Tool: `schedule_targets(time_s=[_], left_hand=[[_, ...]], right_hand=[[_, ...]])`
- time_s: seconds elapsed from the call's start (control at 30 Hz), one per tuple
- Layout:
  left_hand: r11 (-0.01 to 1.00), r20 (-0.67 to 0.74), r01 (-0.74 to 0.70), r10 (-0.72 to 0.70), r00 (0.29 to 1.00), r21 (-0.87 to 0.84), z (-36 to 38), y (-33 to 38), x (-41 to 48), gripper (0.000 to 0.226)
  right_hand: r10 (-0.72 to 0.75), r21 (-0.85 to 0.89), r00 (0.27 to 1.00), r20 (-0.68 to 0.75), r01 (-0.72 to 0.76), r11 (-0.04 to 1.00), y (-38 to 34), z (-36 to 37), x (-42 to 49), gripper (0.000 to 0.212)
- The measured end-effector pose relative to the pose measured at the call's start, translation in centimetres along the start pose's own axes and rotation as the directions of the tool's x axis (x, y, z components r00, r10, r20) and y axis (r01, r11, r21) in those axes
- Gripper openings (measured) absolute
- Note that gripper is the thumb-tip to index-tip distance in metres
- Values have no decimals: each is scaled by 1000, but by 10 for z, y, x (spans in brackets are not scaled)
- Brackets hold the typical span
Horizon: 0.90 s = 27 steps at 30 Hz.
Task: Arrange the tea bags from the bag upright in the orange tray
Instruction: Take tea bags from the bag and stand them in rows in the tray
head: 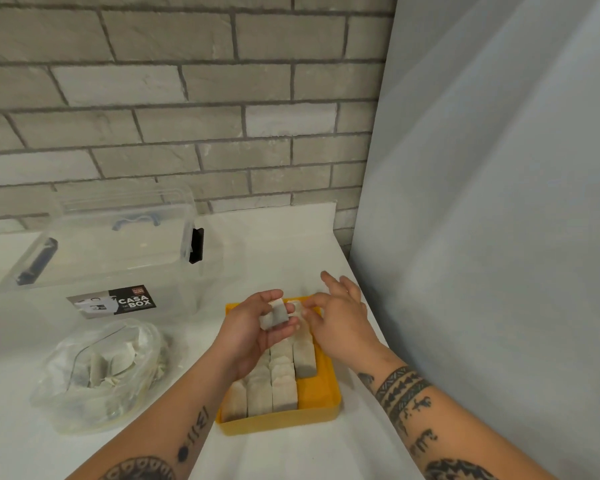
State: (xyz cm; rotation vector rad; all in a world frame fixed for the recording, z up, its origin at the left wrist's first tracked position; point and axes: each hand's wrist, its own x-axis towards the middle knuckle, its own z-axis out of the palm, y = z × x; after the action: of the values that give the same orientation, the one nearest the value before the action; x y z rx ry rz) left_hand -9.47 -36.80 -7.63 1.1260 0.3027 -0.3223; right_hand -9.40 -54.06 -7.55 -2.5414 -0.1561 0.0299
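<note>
L hand (253, 327) fingers clamped on tea bag (274, 315) over orange tray (321, 396), R hand (340, 317) fingers apart, plastic bag (97, 372) left

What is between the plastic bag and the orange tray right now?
The head view shows the person's left forearm crossing above a bare strip of white table between the plastic bag and the orange tray.

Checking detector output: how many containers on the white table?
3: clear plastic lidded storage box back left; crumpled clear plastic bag front left; rectangular orange plastic tray front centre. None seems hidden.
</note>
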Motion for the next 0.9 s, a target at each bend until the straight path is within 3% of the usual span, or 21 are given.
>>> schedule_targets(time_s=[0.1,0.17,0.27,0.37,0.43,0.5,0.63,0.77,0.83,0.9], left_hand=[[999,42,39,-40,998,13,11,-1,-2,43],[996,98,44,-52,994,84,16,-2,-3,54],[982,160,40,-70,985,185,21,-1,-8,73],[977,161,54,-88,983,207,24,0,-10,81],[972,138,40,-73,988,231,24,0,-12,72],[960,127,-27,-9,992,279,22,0,-14,43],[878,42,-187,187,981,441,19,-2,-16,9],[684,65,-330,382,922,651,15,-1,-15,7],[595,114,-359,409,905,718,13,-1,-15,11],[570,141,-375,411,901,732,14,-3,-16,12]], right_hand=[[-21,161,996,-87,34,986,-5,-2,-6,24],[-55,162,992,-115,73,984,-5,-1,-8,30],[-81,95,996,-40,84,992,-3,1,-11,37],[-53,139,997,-49,59,989,1,2,-14,23],[0,239,993,-117,29,971,3,1,-16,14],[101,401,982,-159,-29,915,3,-2,-16,8],[215,597,972,-90,-120,793,4,-5,-17,8],[134,560,991,-28,-96,823,8,-5,-20,14],[95,540,994,-57,-50,840,9,-9,-20,22],[42,510,996,-84,7,860,7,-12,-21,11]])
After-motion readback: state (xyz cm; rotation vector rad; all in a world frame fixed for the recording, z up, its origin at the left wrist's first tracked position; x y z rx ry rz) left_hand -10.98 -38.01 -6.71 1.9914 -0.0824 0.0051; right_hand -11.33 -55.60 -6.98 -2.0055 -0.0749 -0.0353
